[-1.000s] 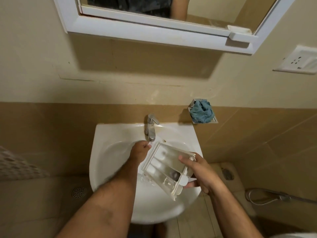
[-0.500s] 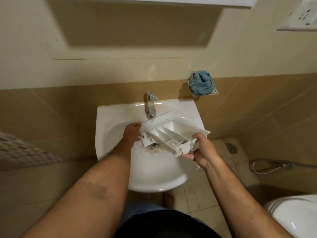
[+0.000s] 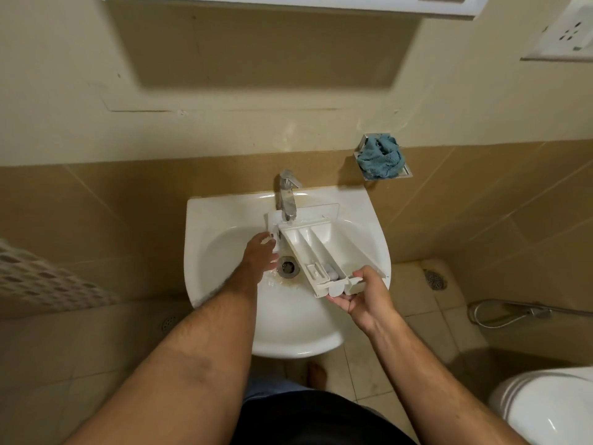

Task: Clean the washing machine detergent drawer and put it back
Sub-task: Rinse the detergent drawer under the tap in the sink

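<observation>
The white detergent drawer (image 3: 324,248) is held over the white sink (image 3: 369,213), its open compartments facing up and its far end under the chrome tap (image 3: 286,200). My right hand (image 3: 362,293) grips the drawer's near end from below, thumb on the rim. My left hand (image 3: 260,255) is at the drawer's far left corner, over the basin beside the drain (image 3: 287,267); its fingertips touch the drawer's front panel, and how they curl is hidden. Water wets the basin around the drain.
A blue cloth (image 3: 380,155) sits in a metal wall holder right of the tap. A toilet (image 3: 545,406) is at the lower right, a hose (image 3: 500,313) on the right wall, a perforated basket (image 3: 41,277) on the left, a mirror cabinet above.
The drawer has turned from tilted on its side to compartments up, its far end now under the tap. My right hand shifted to the near end. The view dropped lower.
</observation>
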Motion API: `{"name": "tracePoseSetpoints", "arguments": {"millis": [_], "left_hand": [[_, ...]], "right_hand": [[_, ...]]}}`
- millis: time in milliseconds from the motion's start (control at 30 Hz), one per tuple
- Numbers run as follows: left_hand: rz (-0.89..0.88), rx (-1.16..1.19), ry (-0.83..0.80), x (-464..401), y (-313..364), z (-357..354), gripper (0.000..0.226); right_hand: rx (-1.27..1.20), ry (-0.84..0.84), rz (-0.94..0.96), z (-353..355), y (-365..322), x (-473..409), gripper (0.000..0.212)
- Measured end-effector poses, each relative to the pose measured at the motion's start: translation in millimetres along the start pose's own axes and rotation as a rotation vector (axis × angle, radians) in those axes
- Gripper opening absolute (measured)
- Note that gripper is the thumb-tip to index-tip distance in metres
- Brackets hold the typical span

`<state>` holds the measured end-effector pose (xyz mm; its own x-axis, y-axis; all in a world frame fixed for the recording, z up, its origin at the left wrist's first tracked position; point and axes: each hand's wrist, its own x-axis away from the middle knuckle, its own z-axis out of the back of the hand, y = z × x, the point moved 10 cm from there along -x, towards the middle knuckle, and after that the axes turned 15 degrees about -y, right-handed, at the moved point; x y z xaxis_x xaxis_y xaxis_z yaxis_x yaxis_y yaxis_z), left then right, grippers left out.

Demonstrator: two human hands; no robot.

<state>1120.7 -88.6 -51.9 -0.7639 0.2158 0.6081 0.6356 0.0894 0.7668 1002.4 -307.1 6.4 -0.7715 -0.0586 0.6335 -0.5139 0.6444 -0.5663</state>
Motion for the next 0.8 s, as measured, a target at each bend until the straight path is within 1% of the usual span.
{"name": "tracePoseSetpoints", "arguments": {"millis": [133, 233, 400, 500, 633, 800], "left_hand": [[0.0, -0.003, -0.018, -1, 3, 0, 0.043], [0.005, -0.015, -0.026, -2, 5, -1, 0.046], [-0.001, -0.08, -0.02, -1, 11, -6, 0.044], [-0.009, -0.147, -0.002, -1, 16, -8, 0.043], [-0.027, -0.26, -0.026, -4, 21, -13, 0.044], [-0.014, -0.32, -0.037, -8, 19, -13, 0.046]], "right_hand": [[-0.075, 0.033, 0.017, 7, 6, 2, 0.024], [-0.114, 0.055, 0.04, 10, 6, 4, 0.02], [-0.167, 0.055, 0.082, 8, -2, 5, 0.016], [-0.153, 0.067, 0.096, 5, -10, 4, 0.018], [-0.12, 0.074, 0.104, 1, -23, 5, 0.02], [-0.099, 0.085, 0.114, -3, -32, 5, 0.019]]}}
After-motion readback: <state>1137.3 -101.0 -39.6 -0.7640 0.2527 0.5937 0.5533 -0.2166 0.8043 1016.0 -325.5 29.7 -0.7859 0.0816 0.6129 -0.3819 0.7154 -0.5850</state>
